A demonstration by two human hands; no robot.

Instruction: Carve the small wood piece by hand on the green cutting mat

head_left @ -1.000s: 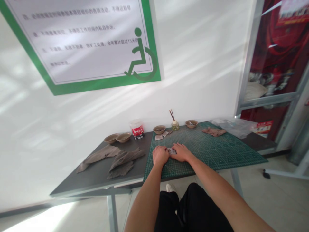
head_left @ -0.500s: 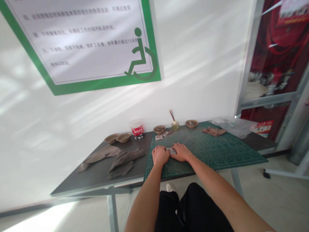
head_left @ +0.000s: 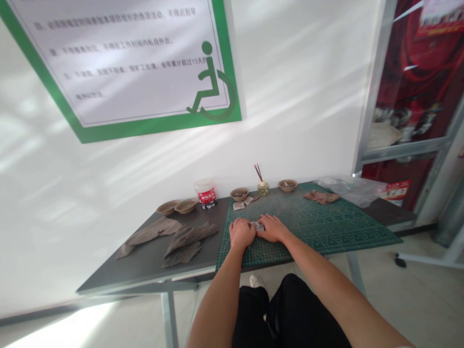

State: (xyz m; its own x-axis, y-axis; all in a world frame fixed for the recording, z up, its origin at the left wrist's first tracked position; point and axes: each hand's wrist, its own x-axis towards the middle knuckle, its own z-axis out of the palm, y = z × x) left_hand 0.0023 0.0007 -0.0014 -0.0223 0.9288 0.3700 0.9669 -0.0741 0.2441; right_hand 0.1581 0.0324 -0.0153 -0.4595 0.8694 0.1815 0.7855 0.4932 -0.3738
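Note:
A small greyish-white piece [head_left: 258,226] lies on the green cutting mat [head_left: 308,229], between my two hands. My left hand [head_left: 242,232] is closed on its left end, with curled fingers. From the right, my right hand [head_left: 271,228] grips the same piece, thumb toward my body. The hands cover the ends of the piece. Just beyond them lie pale square pieces [head_left: 239,206] at the mat's back left, by a bowl of small items [head_left: 239,194].
Grey cloths [head_left: 186,239] and two tan bowls [head_left: 185,206] are on the dark table at left. Along the wall stand a white-and-red tub [head_left: 206,192], a reed diffuser [head_left: 263,187] and another bowl [head_left: 287,185]. A brown cloth [head_left: 321,196] and clear plastic [head_left: 353,189] lie at right.
My left hand has shifted very slightly to the right along the piece. My right hand looks the same.

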